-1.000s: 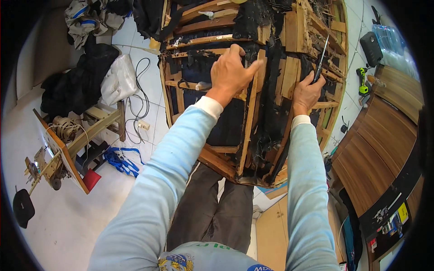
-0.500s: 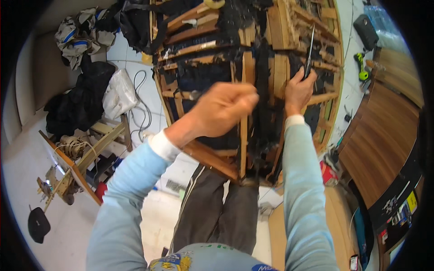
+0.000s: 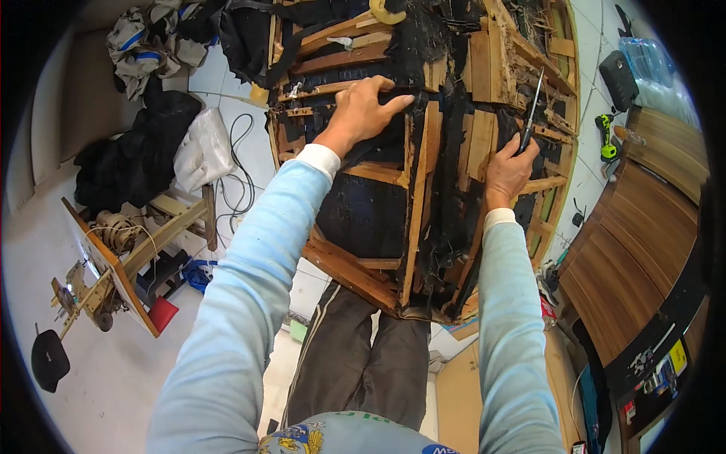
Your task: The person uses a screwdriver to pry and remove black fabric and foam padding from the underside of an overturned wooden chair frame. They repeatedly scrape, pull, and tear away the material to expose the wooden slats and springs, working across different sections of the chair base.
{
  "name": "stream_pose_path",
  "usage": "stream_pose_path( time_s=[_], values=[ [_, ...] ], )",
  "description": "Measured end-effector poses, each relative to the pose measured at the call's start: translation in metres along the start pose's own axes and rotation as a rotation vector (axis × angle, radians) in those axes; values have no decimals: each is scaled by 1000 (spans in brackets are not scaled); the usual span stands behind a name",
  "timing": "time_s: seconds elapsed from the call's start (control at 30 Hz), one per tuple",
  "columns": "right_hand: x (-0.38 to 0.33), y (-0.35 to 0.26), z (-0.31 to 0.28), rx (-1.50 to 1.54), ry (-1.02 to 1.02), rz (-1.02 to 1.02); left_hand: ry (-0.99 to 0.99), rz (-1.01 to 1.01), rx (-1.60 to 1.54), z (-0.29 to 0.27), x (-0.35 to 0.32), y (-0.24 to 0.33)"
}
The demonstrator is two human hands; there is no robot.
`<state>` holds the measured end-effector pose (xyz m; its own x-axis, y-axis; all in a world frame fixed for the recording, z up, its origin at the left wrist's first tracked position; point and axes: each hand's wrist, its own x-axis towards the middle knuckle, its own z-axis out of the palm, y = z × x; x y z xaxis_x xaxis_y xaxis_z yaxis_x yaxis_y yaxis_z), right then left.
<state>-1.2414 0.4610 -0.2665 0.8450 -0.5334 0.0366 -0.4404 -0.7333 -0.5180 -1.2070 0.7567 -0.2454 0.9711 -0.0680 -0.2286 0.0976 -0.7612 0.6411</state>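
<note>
A worn wooden furniture frame (image 3: 349,271), hung with torn black fabric (image 3: 361,216), lies in front of me. My left hand (image 3: 358,117) is over its left part, thumb and fingers apart, nearest to a crosswise wooden slat (image 3: 321,91); whether the fingertips touch the frame I cannot tell. In my right hand (image 3: 508,175), low over the right part of the frame, is a screwdriver (image 3: 532,113) with a dark handle. Its long metal shaft points away from me, toward splintered wood (image 3: 522,64).
A yellow curved piece (image 3: 387,10) lies at the frame's far side. To the left are clear plastic wrap (image 3: 203,147), a black cable (image 3: 240,193) and a sewing machine (image 3: 113,234) on a tipped table. On the right are a green power tool (image 3: 606,136) and a brown wooden cabinet (image 3: 635,234).
My left hand has moved away from me and slightly left, from a closed fist above the frame to spread fingers over the slats. My right hand keeps the screwdriver in nearly the same place.
</note>
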Motion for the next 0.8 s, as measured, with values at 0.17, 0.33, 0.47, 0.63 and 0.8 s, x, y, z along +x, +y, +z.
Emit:
stream_pose_path(
  time_s=[0.17,0.33,0.47,0.63,0.8],
  values=[
    [1,2,-5,-7,11,-4,-93,-69,-113,1,-8,15],
    [0,2,-2,15,22,-20,-56,-48,-102,5,-7,20],
    [1,3,-2,21,13,-15,-16,74,-124,6,-4,15],
    [0,0,-3,33,4,-11,64,504,326,-3,7,20],
    [-3,-2,1,49,9,-17,-248,277,163,-10,6,28]
  ],
)
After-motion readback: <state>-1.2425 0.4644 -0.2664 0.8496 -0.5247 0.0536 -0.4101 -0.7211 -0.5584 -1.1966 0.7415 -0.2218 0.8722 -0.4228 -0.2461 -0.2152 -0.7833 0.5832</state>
